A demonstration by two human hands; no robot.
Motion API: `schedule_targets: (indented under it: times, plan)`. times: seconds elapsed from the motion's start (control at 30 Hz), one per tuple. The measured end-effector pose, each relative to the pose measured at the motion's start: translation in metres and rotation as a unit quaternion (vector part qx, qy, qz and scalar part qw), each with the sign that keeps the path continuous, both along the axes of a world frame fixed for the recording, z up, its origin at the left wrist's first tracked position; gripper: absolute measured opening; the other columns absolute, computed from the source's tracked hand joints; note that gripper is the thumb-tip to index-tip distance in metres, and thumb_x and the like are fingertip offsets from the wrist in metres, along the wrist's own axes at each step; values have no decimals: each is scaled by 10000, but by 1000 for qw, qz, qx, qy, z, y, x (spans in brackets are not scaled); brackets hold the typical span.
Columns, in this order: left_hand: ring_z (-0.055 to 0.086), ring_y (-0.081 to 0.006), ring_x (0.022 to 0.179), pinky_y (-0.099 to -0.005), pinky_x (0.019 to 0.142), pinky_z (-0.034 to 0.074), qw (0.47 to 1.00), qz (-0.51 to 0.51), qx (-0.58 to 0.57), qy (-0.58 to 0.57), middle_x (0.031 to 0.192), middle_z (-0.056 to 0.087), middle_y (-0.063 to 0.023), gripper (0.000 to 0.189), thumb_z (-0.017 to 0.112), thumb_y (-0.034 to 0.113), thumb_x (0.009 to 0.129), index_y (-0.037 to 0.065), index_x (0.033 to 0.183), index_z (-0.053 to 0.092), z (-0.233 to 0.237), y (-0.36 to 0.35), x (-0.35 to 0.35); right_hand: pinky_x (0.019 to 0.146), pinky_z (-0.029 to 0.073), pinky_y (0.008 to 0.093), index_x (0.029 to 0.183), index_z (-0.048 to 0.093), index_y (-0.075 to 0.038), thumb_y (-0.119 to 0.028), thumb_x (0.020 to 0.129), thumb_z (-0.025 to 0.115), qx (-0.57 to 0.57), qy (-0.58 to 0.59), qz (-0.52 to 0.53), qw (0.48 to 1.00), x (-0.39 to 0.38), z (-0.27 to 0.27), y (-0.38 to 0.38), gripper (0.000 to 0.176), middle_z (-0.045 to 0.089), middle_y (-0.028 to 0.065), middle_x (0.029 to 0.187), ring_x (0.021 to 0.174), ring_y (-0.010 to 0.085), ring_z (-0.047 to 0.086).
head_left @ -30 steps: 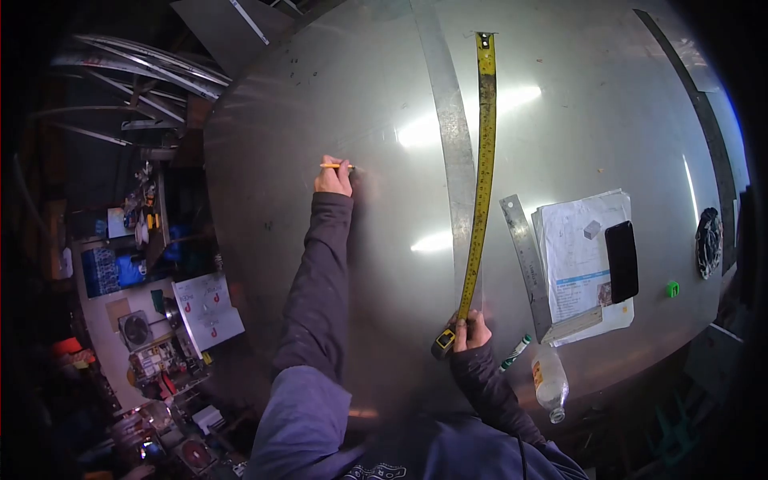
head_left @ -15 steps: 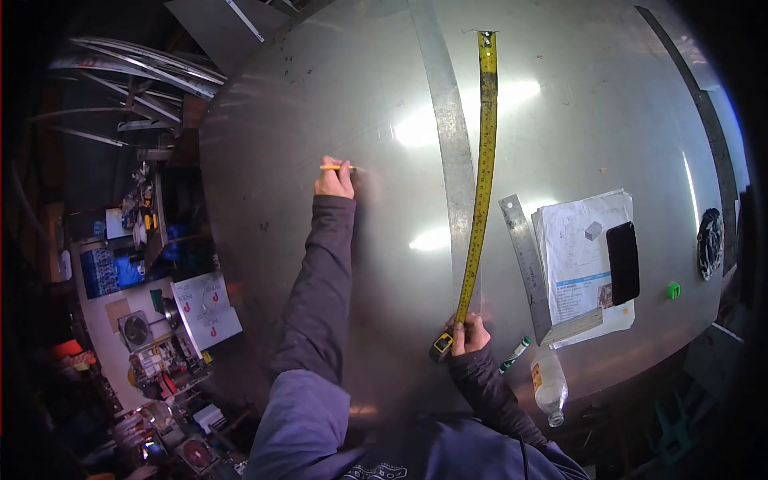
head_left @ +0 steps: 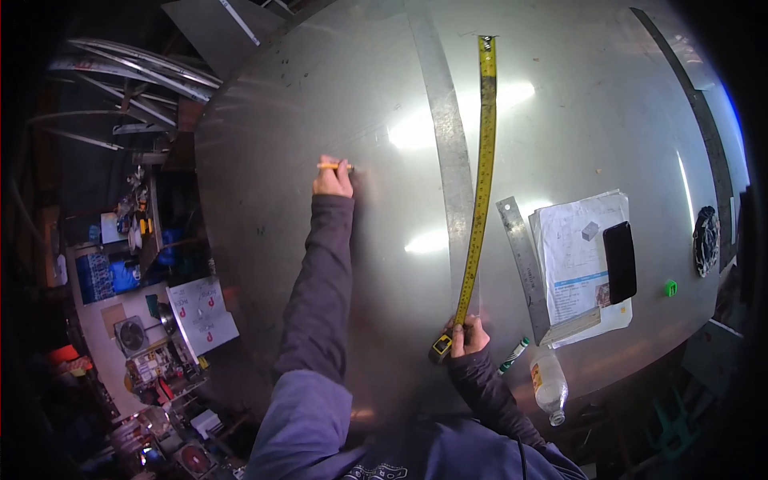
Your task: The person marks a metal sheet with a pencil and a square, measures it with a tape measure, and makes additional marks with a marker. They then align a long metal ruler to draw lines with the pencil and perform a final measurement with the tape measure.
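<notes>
My left hand (head_left: 332,180) is closed around a yellow pencil (head_left: 330,166), low over the left half of a broad grey metal sheet (head_left: 280,264). At the near edge, my right hand (head_left: 472,336) grips the tape measure (head_left: 486,152) by its blade, just beside the black-and-yellow case. The blade runs out away from me across the sheet, its hooked tip at the far end. Just left of the blade lies a long flat metal strip (head_left: 442,108), partly crossed by the tape. A green-and-white marker (head_left: 514,355) rests to the right of my right hand.
To the right are a metal square (head_left: 524,268), papers (head_left: 568,240), a black phone (head_left: 620,264), a clear bottle (head_left: 550,388), a small green object (head_left: 670,288) and a dark bundle (head_left: 706,242). Beyond the left edge stand metal profiles (head_left: 136,72) and a cluttered bench.
The view shifts very slightly. Both hands keep their places and grips, and the tape stays stretched across the sheet.
</notes>
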State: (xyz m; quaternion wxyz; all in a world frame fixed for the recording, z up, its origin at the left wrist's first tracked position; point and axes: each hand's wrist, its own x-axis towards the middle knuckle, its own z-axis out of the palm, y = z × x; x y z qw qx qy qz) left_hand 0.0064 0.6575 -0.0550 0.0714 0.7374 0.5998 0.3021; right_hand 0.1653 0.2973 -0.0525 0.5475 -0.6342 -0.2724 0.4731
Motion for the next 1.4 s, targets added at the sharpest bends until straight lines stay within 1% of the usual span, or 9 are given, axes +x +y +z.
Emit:
schedule_targets:
  times: [0.37, 1.0, 1.07, 1.13, 1.2, 1.23, 1.3, 1.37, 1.4]
  plan:
    - [612, -375, 703, -428, 586, 471, 999, -44, -8, 9, 750, 625, -152, 185, 567, 219, 872, 58, 854, 477, -1, 2, -2, 636, 511, 290, 874, 457, 0, -21, 885, 481, 9, -1, -1, 1000, -3, 3, 2, 34, 604, 109, 732, 656, 196, 637]
    - [596, -395, 688, -451, 601, 465, 1000, -9, -8, 19, 733, 618, -170, 196, 572, 227, 855, 52, 875, 487, -7, 15, 2, 629, 495, 286, 895, 405, -4, -26, 906, 463, 14, 12, -16, 1000, -8, -3, -5, 63, 568, 112, 769, 658, 162, 586]
    - [600, -396, 705, -450, 615, 471, 1000, -16, -18, 4, 748, 621, -181, 201, 554, 239, 866, 48, 871, 489, -5, 0, -3, 620, 495, 284, 910, 400, -2, -29, 908, 458, 10, -10, -16, 1000, -9, -8, -3, 64, 562, 116, 772, 655, 161, 584]
    - [600, -398, 718, -447, 628, 477, 989, -40, -138, -31, 784, 618, -203, 197, 523, 230, 887, 35, 884, 494, 1, -18, -18, 616, 495, 278, 905, 420, 1, -29, 904, 466, 20, 3, -27, 999, -11, -8, -1, 55, 573, 109, 761, 649, 154, 587]
    - [625, -204, 581, -329, 558, 481, 985, -48, -156, -63, 677, 614, -93, 212, 514, 249, 917, 43, 876, 486, 5, -43, -40, 611, 496, 272, 899, 440, 5, -28, 901, 474, 32, 14, -30, 999, -8, -5, 8, 47, 585, 103, 750, 643, 148, 590]
    - [625, -204, 581, -329, 558, 481, 986, -42, -146, -66, 677, 614, -93, 212, 514, 249, 917, 43, 876, 486, 5, -53, -55, 611, 501, 276, 877, 476, 2, -32, 883, 501, 11, -31, 14, 999, -5, 1, 17, 43, 611, 99, 731, 644, 157, 615]
    - [614, -155, 589, -311, 576, 489, 954, 32, -81, -288, 707, 616, -108, 247, 506, 266, 927, 20, 901, 507, 5, -73, -89, 602, 501, 284, 839, 537, -12, -51, 850, 545, -4, -103, 98, 990, -2, 7, 40, 41, 651, 103, 703, 640, 178, 648]
    - [605, -130, 638, -295, 600, 484, 893, 166, -160, -387, 754, 623, -108, 241, 518, 243, 921, 4, 914, 550, 37, -95, -128, 583, 489, 367, 847, 555, -43, -78, 832, 548, -15, -230, 195, 953, -6, 36, 81, 38, 603, 143, 727, 639, 319, 620]
    - [595, -178, 622, -312, 584, 471, 953, 165, -48, -250, 731, 607, -108, 223, 535, 229, 908, 8, 895, 569, 45, -99, -153, 598, 478, 408, 845, 563, -61, -99, 828, 560, 38, -279, 216, 935, -11, 35, 101, 42, 586, 150, 775, 692, 356, 602]
